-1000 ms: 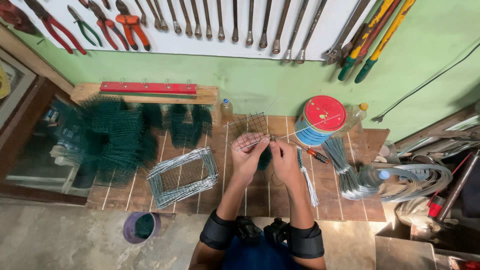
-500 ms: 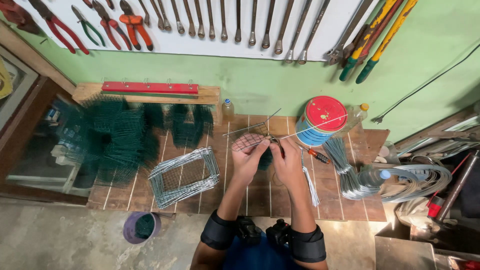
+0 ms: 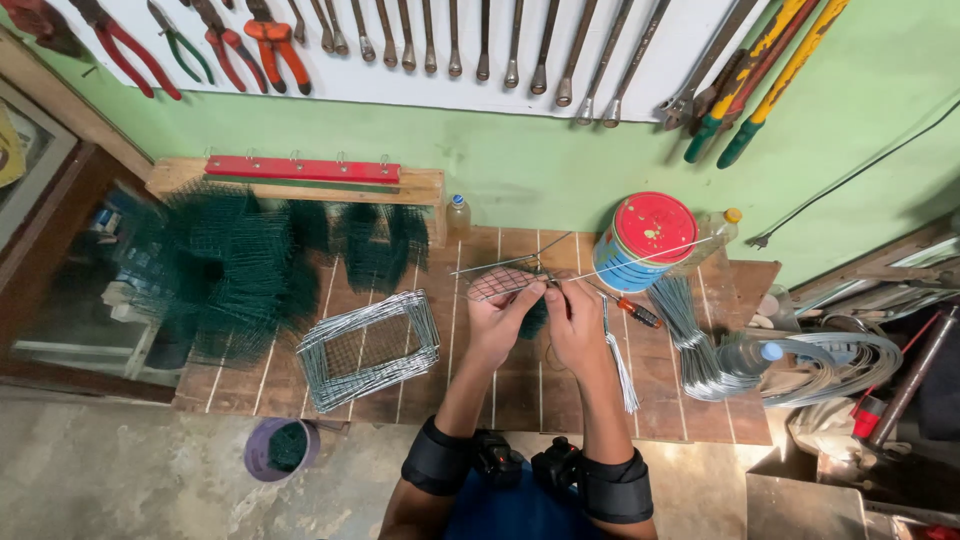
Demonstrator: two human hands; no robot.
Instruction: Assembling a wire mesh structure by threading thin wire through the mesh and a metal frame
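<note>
Over the wooden bench (image 3: pixel 700 420), my left hand (image 3: pixel 497 318) grips a small piece of grey wire mesh (image 3: pixel 500 283), held tilted just above the planks. My right hand (image 3: pixel 576 325) is closed next to it, pinching thin straight wires (image 3: pixel 640 258) that stick out to the right toward a red-lidded tin. The two hands almost touch. A dark green mesh scrap (image 3: pixel 534 320) lies beneath them, partly hidden. Black bands wrap both forearms.
A stack of grey wire frames (image 3: pixel 368 350) lies left of my hands, and green mesh pieces (image 3: pixel 230 270) pile at the far left. A red-lidded tin (image 3: pixel 648 240), screwdriver (image 3: pixel 632 311), wire bundles (image 3: pixel 690 335) and coiled wire (image 3: pixel 840 360) sit right. Tools hang on the wall (image 3: pixel 400 40).
The mesh piece has turned from upright to tilted flat in my left hand, and long wires now stick out to the right. Both hands stayed at mid-bench.
</note>
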